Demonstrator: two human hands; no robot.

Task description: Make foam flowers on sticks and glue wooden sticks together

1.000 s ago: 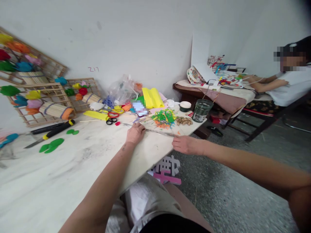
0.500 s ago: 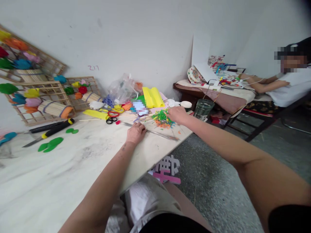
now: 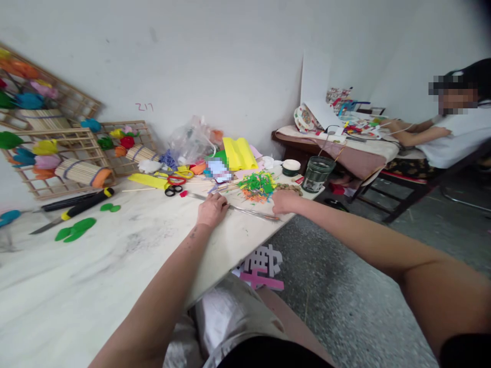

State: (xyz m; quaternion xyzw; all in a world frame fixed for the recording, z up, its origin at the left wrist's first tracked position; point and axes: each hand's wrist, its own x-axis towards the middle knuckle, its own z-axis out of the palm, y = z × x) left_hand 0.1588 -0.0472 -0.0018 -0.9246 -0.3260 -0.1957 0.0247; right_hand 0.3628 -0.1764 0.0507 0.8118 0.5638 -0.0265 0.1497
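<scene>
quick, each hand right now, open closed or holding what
Left hand: closed on the thin wires.
Right hand: beside the colorful scraps; grip can't be told.

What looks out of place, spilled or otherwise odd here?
Mainly the loose green, yellow and orange clippings, heaped straight on the tabletop beside the right hand, uncontained. The knife also lies with its blade bare. I see no clear damage.

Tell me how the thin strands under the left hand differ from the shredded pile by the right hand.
The thin strands look silvery gray; the shredded pile mixes green, yellow and orange. The thin strands lie in a narrow line; the shredded pile is a loose tangle. Both lie on the pale table.
</scene>
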